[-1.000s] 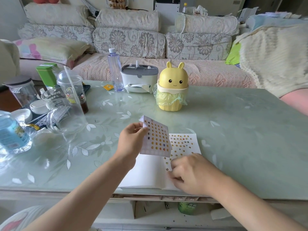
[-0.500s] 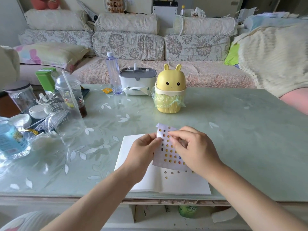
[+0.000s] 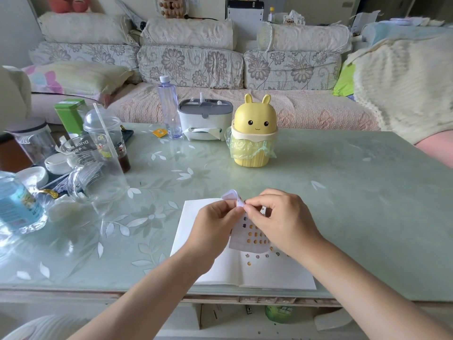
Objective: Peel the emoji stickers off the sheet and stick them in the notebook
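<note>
Pale lilac paper, the sticker sheet [image 3: 247, 235] hung just above the open notebook [image 3: 196, 217] in the lower middle of the frame. Its top corner was curled over, where half a second earlier it had stood flat. Your left hand [image 3: 215, 224] gripped the sheet's left edge, fingers clenched on it. Your right hand [image 3: 282, 217], which a second before had been pressing on the right-hand page, had come up, and its fingers pinched the top of the sheet beside your left thumb. Whether an emoji was already caught between them was too small to tell.

I read that as the start of another peel. A few placed stickers [image 3: 257, 256] sat on the page below the sheet and many rows were left on it, so the job looked well short of done.

Farther up the green glass bench [image 3: 343, 192] stood a yellow rabbit-eared bin [image 3: 253, 133], well apart. A tissue box [image 3: 204, 120] and a clear bottle [image 3: 169, 109] stood behind it, and clear cups [image 3: 93, 173] crowded the left of the frame. Only the sheet and your right hand covered the page.
</note>
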The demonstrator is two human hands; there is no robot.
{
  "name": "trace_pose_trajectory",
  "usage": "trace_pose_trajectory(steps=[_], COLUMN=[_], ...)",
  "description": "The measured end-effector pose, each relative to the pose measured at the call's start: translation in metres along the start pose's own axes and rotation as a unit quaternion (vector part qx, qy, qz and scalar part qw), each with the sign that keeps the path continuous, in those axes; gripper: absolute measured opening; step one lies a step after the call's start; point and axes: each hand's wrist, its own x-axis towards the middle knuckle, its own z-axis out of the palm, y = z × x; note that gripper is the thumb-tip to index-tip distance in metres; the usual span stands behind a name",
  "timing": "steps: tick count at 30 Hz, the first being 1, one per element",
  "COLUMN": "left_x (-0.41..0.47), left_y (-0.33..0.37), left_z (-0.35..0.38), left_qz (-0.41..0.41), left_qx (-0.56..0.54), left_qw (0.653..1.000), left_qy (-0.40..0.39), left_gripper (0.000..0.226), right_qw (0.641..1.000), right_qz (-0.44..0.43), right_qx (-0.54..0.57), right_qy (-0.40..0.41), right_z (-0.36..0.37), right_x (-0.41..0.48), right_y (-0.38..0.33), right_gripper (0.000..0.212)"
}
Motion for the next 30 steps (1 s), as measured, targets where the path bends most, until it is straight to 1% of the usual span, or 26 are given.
trace_pose_trajectory(steps=[6, 9, 11, 14, 18, 21, 24, 27, 30], left_x=[-0.0062, -0.006, -0.0057, -0.0059, -0.0022, -0.0021, -0.0028, -0.0037, -0.0039], left_y=[0.0012, 0.0034, 0.0058, 0.0086, 0.0085, 0.009, 0.009, 0.0104, 0.01], left_z=[0.0048, 0.0058, 0.006, 0.006, 0.0036, 0.0026, 0.0015, 0.0011, -0.0001], left_qz=[0.016, 0.016, 0.017, 0.011, -0.013, -0.025, -0.025, -0.008, 0.017], left_qx=[0.002, -0.003, -0.005, 0.001, -0.002, -0.01, -0.013, -0.003, 0.041], left_qw=[0.999, 0.999, 0.999, 1.0, 0.999, 0.999, 0.999, 1.0, 0.999], left_qy=[0.034, 0.036, 0.031, 0.021, 0.037, 0.04, 0.028, 0.02, 0.027], left_gripper=[0.024, 0.024, 0.025, 0.026, 0.019, 0.016, 0.018, 0.021, 0.021], right_qw=[0.999, 1.0, 1.0, 0.998, 0.993, 0.991, 0.99, 0.989, 0.989], right_qz=[-0.004, 0.01, 0.02, 0.051, 0.09, 0.096, 0.083, 0.079, 0.082], right_qx=[-0.049, -0.023, 0.001, 0.04, 0.079, 0.095, 0.114, 0.12, 0.12], right_qy=[0.009, -0.006, -0.012, -0.011, 0.009, -0.009, -0.017, -0.024, -0.036], right_z=[0.0011, -0.0018, -0.0044, -0.005, -0.0044, -0.0055, -0.0062, -0.0063, -0.0078], right_x=[-0.001, 0.0008, 0.0027, 0.0033, 0.0038, 0.0041, 0.0029, 0.003, 0.004], right_y=[-0.0037, -0.0008, 0.0012, 0.0009, 0.002, 0.0026, 0.0016, 0.0011, 0.0003], right_gripper=[0.039, 0.02, 0.014, 0.011, 0.011, 0.01, 0.004, 0.009, 0.011])
